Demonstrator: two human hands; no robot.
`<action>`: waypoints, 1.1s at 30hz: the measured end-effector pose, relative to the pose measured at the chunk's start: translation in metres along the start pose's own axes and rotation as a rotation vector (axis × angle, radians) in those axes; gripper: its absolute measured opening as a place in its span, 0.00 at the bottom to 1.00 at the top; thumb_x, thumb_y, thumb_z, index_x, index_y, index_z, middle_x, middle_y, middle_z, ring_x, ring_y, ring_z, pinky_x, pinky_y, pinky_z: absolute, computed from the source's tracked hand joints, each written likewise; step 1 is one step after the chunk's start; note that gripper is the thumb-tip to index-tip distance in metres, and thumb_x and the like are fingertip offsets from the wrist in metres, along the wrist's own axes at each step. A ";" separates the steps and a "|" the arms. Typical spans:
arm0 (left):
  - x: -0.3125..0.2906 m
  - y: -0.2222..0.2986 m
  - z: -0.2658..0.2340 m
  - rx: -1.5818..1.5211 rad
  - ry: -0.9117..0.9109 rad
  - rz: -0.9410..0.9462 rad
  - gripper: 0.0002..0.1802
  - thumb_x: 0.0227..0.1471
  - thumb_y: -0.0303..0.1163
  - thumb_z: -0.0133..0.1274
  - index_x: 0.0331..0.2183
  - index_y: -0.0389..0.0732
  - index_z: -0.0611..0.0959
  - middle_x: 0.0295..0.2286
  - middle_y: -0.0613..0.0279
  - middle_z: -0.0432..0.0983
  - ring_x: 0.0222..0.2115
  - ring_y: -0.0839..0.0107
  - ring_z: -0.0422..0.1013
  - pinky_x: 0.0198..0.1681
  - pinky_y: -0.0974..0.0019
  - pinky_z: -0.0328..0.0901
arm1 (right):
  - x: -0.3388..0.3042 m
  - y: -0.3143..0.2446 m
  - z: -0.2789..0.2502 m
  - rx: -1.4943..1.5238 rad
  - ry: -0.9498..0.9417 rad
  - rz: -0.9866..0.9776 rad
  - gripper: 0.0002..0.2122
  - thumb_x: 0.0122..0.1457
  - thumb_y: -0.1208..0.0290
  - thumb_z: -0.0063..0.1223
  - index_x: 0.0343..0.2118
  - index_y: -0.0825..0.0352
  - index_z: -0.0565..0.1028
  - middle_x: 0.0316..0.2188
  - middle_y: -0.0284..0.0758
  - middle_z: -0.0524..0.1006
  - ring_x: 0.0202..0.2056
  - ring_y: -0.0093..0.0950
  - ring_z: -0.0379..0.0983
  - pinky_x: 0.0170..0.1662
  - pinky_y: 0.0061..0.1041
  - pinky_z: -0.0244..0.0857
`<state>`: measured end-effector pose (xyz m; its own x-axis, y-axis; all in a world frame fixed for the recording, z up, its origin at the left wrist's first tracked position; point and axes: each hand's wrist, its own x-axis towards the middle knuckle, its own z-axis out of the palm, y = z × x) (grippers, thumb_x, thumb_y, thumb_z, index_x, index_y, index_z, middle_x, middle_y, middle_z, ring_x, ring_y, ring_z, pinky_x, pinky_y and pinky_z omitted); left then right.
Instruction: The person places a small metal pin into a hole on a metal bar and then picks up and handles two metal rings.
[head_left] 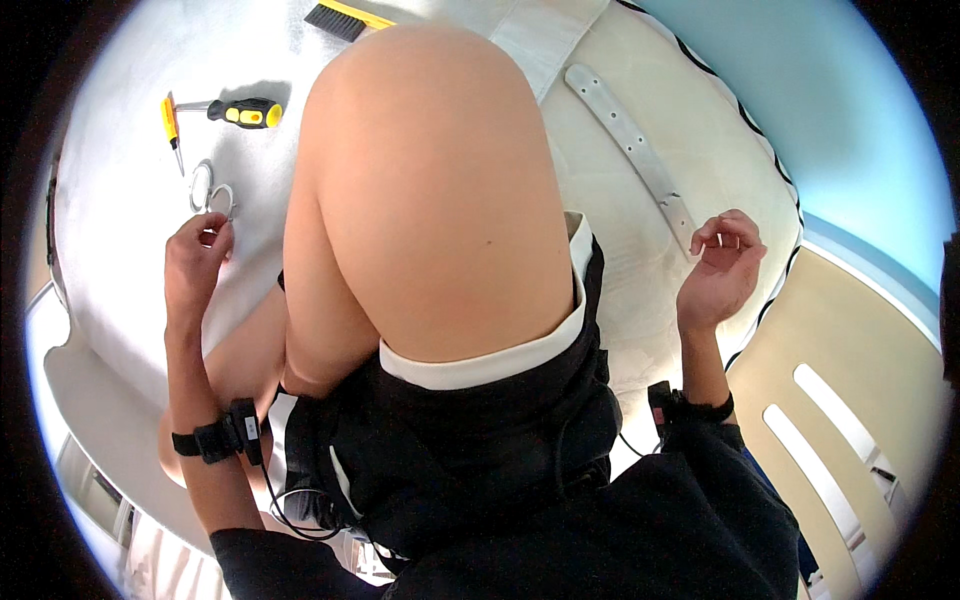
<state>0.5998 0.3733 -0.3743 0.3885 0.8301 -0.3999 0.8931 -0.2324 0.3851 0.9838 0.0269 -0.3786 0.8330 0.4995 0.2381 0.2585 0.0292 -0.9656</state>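
Note:
My left hand (198, 268) is at the left, its fingers curled in a pinch at the lower edge of a pair of joined white rings (222, 200). Just beyond the rings lies a small yellow-handled screwdriver (170, 125) with a thin shaft. Beside it is a thicker black and yellow screwdriver (246, 113). On the right, my right hand (722, 268) rests palm up with loosely bent fingers and nothing visible in them. Its fingertips are close to the near end of a long white strip with holes (632, 150); whether they touch it I cannot tell.
My bare raised knee (440, 180) stands between the hands and hides part of the white covered surface (130, 210). A black-bristled brush with a yellow handle (340, 20) lies at the far side. A slatted beige chair back (840, 400) and blue wall (840, 100) border the right.

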 end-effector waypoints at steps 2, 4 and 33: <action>-0.004 -0.005 -0.002 -0.090 0.035 -0.002 0.11 0.53 0.28 0.53 0.36 0.30 0.81 0.24 0.58 0.78 0.25 0.76 0.74 0.31 0.71 0.69 | 0.001 -0.026 0.016 0.150 -0.052 0.042 0.25 0.68 0.55 0.20 0.35 0.70 0.70 0.34 0.41 0.69 0.27 0.26 0.66 0.27 0.23 0.62; -0.008 -0.009 -0.008 -0.215 0.020 -0.071 0.12 0.53 0.29 0.54 0.37 0.29 0.81 0.25 0.58 0.78 0.26 0.75 0.74 0.33 0.72 0.70 | -0.002 -0.048 0.033 0.297 -0.234 0.109 0.24 0.68 0.56 0.22 0.35 0.71 0.70 0.33 0.41 0.70 0.27 0.26 0.67 0.28 0.24 0.63; -0.166 0.179 -0.029 -0.173 0.116 1.020 0.18 0.32 0.21 0.61 0.33 0.29 0.80 0.33 0.50 0.74 0.34 0.57 0.73 0.37 0.64 0.70 | -0.053 -0.179 0.134 0.674 -0.779 1.016 0.21 0.69 0.62 0.27 0.52 0.75 0.64 0.50 0.39 0.69 0.51 0.24 0.66 0.54 0.24 0.61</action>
<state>0.6884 0.2087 -0.2153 0.9086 0.3258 0.2614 0.1045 -0.7831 0.6130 0.8279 0.1110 -0.2329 -0.0165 0.8814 -0.4720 -0.7297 -0.3334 -0.5970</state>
